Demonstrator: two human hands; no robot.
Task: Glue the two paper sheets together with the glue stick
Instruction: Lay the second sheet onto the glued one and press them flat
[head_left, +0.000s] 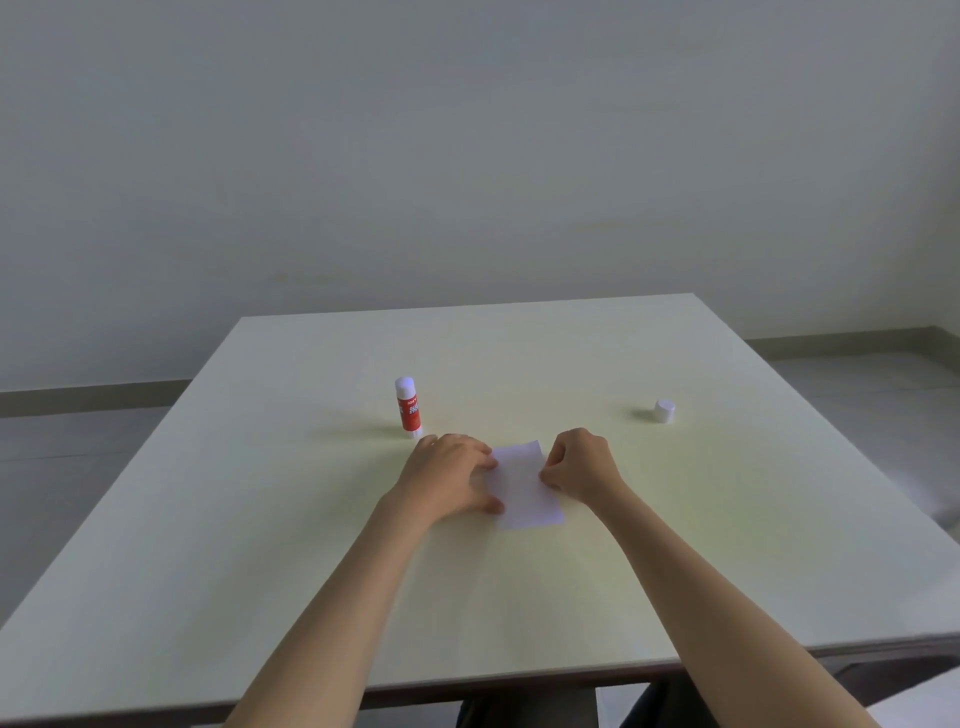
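Toward the middle of the bench, the paper sheets lie long axis running away, left grip pressing one long edge, right grip pinching the other, the uncapped glue stick nearer the left.

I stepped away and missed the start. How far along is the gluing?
Late, by the look of it. The glue stick stands upright on the table, untouched, and its cap lies off to the right. Only one paper outline shows, so the sheets seem stacked. The left hand and right hand press its edges. Left: finish pressing and recap the stick. Whether glue was applied cannot be seen.
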